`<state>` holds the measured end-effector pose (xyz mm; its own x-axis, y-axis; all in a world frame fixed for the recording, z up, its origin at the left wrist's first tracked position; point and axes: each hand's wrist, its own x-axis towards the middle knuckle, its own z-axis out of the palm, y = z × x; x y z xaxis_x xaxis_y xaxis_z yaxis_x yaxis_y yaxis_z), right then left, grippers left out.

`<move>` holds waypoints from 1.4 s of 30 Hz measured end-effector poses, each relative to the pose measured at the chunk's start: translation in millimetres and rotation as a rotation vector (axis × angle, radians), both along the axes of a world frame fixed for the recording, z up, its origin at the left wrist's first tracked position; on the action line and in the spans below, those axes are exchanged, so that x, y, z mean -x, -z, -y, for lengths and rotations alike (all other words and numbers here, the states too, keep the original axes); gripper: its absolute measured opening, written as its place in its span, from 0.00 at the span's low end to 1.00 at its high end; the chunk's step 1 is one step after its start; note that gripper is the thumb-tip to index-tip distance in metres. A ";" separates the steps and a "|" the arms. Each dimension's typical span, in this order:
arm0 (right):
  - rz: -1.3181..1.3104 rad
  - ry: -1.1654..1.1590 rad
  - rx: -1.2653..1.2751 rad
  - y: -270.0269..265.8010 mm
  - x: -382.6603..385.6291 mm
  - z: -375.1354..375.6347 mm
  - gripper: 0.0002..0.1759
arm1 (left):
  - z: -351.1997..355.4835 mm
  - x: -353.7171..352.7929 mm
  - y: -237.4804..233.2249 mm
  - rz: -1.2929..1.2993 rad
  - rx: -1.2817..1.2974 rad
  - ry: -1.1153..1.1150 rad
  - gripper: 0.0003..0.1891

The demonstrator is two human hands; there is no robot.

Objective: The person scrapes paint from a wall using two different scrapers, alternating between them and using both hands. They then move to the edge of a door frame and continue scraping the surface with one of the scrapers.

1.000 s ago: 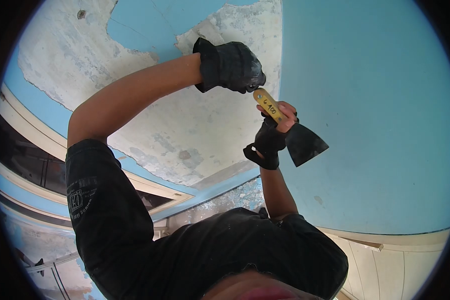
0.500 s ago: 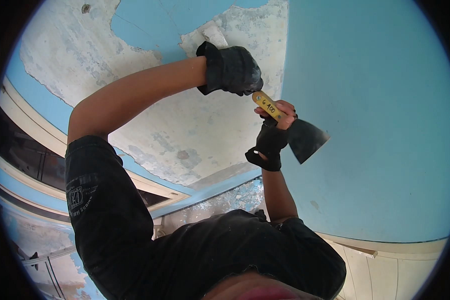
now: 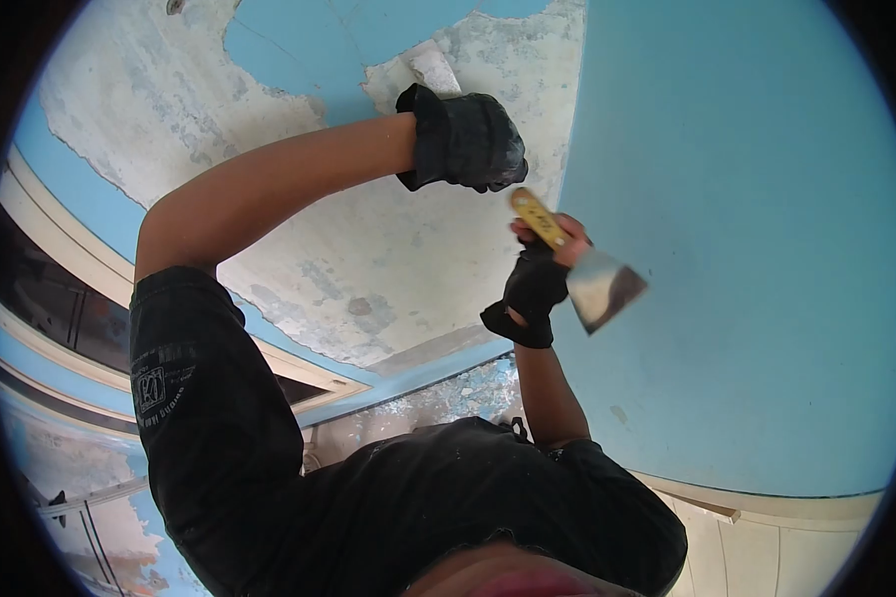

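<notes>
While the right hand [image 3: 543,274] is gripping the scraper [image 3: 605,289], its bare fingertips are pinching the yellow handle [image 3: 540,218] close to the blade. The scraper is pointing its blade to the near right, in front of the blue wall [image 3: 757,229]. The left hand [image 3: 480,142], in a black glove, is closing into a fist just beside the handle's far end; whether it is holding something, one cannot tell. Beyond this glove, a white piece [image 3: 434,70] is showing against the peeling wall [image 3: 398,259] on the left.
</notes>
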<state>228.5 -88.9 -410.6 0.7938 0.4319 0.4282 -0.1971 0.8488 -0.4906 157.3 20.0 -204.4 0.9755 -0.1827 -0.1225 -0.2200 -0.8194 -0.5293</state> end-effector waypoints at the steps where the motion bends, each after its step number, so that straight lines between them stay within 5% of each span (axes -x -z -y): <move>1: 0.120 -0.187 0.087 0.7 -4.2 3.5 0.33 | -0.5 -0.7 1.1 0.003 -0.033 -0.007 0.07; 2: 0.241 -0.373 0.172 0.7 -7.3 7.3 0.33 | 0.0 -0.7 1.0 0.007 -0.035 -0.009 0.07; 8: -0.045 -0.065 -0.038 1.7 2.0 2.2 0.33 | 1.2 1.4 -1.3 0.016 0.077 -0.008 0.07; 11: 0.202 -0.424 0.161 -2.5 -7.2 8.7 0.31 | 6.4 0.5 -5.0 0.021 0.015 -0.016 0.07; 17: 0.055 -0.352 0.207 11.9 -21.8 21.1 0.31 | 8.3 2.8 -1.4 0.047 0.069 -0.063 0.07; 24: 0.061 -0.392 0.251 27.7 -49.9 38.3 0.32 | 34.8 11.7 7.1 0.339 0.074 0.232 0.07; 30: 0.148 -0.404 0.322 24.8 -59.8 53.9 0.28 | 84.0 32.8 43.1 0.393 0.069 0.156 0.08; 32: 0.414 -0.271 0.316 35.2 -68.7 46.7 0.26 | 90.9 44.5 59.1 0.346 0.224 0.014 0.08; 37: 0.483 -0.626 0.403 32.5 -65.5 51.6 0.22 | 114.7 86.1 99.8 0.564 0.461 -0.100 0.22; 42: 0.512 -0.811 0.610 55.3 -58.1 60.2 0.19 | 137.9 141.7 153.6 0.763 0.442 -0.336 0.21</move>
